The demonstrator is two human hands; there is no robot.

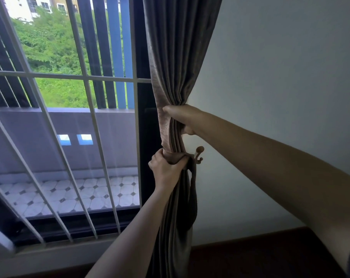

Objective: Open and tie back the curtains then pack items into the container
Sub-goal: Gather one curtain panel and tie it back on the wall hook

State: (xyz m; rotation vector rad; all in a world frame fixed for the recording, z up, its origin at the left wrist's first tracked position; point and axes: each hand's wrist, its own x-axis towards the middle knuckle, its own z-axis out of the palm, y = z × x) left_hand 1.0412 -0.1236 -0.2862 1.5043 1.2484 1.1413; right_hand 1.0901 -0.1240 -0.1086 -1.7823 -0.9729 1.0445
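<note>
A person holds a grey-brown curtain (pixel 176 67) gathered beside the dark window frame. The bundle runs from 12 o'clock to 6 o'clock, just right of centre in the head view. The right grip (pixel 182 119), on an arm stretched in from 4 o'clock, is closed round the pleats near centre. The left grip (pixel 166 167), on a forearm rising from 7 o'clock, is clenched round the bundle just below. What appears to be a matching fabric tieback (pixel 193 189) is caught under its fingers, and the band's dark loop hangs at 5 o'clock of that hand. A curled brass-coloured hook (pixel 198 154) stands on the white wall (pixel 270 77) at 3 o'clock of the left grip, just beside the knuckles. Whether the band is already over the hook cannot be told.

The cloth looks thick, soft and fairly heavy, and would likely slump and fan out if released. The best hold is probably at the cinched waist, level with the hook, with the band taken by its free end. A white window grille (pixel 84 77) fills the 9 o'clock side. No container is in view.
</note>
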